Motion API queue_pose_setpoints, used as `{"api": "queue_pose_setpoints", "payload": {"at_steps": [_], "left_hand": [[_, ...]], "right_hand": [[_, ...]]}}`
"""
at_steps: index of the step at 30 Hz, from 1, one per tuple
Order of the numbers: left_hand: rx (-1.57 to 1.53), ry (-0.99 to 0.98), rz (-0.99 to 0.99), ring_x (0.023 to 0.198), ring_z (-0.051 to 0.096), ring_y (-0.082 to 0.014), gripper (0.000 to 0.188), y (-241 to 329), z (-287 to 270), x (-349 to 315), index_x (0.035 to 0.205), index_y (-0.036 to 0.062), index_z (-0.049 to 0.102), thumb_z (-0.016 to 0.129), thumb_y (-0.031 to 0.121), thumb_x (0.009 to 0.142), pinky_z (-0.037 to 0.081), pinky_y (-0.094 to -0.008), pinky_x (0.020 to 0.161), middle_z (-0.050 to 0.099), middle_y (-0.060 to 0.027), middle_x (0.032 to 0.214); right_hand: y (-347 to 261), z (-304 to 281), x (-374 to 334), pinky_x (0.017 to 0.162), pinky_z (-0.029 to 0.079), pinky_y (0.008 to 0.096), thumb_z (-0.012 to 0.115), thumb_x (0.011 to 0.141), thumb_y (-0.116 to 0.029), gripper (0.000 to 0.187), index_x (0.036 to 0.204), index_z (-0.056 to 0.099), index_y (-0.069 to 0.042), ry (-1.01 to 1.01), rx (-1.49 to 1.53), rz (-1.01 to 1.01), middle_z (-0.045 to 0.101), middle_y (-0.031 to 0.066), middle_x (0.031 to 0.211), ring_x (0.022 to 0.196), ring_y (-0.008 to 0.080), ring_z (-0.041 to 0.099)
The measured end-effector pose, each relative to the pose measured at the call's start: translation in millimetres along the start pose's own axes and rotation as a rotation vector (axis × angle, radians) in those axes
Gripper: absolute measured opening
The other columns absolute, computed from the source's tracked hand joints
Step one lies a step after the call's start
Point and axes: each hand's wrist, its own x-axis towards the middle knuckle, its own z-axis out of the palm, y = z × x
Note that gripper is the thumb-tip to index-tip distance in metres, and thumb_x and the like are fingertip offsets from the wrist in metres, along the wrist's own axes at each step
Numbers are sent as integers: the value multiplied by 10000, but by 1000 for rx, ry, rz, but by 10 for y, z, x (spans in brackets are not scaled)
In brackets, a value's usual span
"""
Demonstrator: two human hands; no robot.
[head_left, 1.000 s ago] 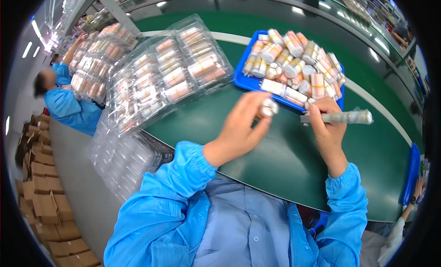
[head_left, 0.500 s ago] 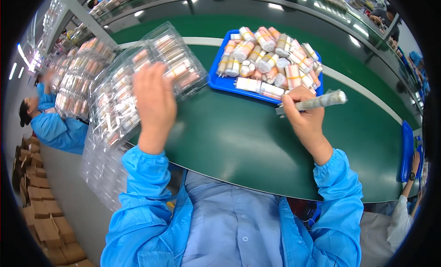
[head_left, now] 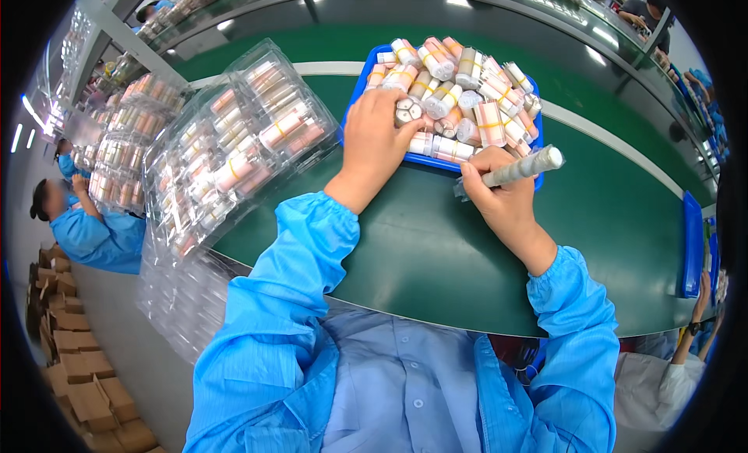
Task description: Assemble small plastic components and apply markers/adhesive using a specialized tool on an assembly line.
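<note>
A blue tray [head_left: 354, 95] on the green worktop is heaped with pink, white and grey cylinder bundles [head_left: 436, 57], several with yellow bands. My left hand [head_left: 374, 137] reaches over the tray's left side, thumb and fingers closed around one bundle of cylinders [head_left: 407, 112] whose round ends face me. At the tray's front right corner, my right hand [head_left: 502, 204] grips a thick pen-like rod [head_left: 526, 167] wrapped in wrinkled clear film, between thumb and fingers. The rod's upper end points right.
Left of the tray lies a clear plastic blister tray [head_left: 234, 141] with bundles in its pockets. More clear trays [head_left: 183, 305] hang below the worktop [head_left: 436, 258] edge. Another blue tray [head_left: 692, 243] stands far right. Cardboard boxes [head_left: 86, 367] and a co-worker [head_left: 101, 227] are at left.
My left hand has moved right, from over the clear blister tray to the bundles in the blue tray. My right hand still holds the rod, shifted slightly left.
</note>
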Motion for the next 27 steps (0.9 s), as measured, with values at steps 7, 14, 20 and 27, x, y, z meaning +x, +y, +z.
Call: {"api": "queue_pose_setpoints", "payload": {"at_steps": [7,14,20,27], "left_hand": [[-239,-147,17,835,647,-258,460,706,-617,-260,987,35,627,930,169,667,530,-359,753,635,-101,935],[-322,-368,-117,817,658,-250,498,706,-311,-651,1067,7,596,907,166,712,564,-332,699,622,-108,962],[-343,-371,-104,839,666,-245,514,683,-291,-668,1099,12,591,905,163,722,574,-332,708,639,-115,1003],[-381,-348,-103,869,673,-253,516,681,-283,-690,1140,21,589,892,124,736,581,-340,723,646,-126,1038]], "right_hand": [[-117,-159,115,570,418,295,726,881,-28,165,760,615,-24,53,-14,-138,606,37,703,635,125,553],[-37,-6,-62,539,418,291,736,885,-49,149,790,626,-15,-43,53,41,608,42,693,610,107,549],[-50,-40,-100,520,417,294,736,871,-45,155,780,612,-22,-72,-49,60,613,42,689,594,109,553],[-50,-9,-126,520,414,299,732,871,-38,155,779,607,-19,-100,-46,0,605,42,679,583,122,548]]}}
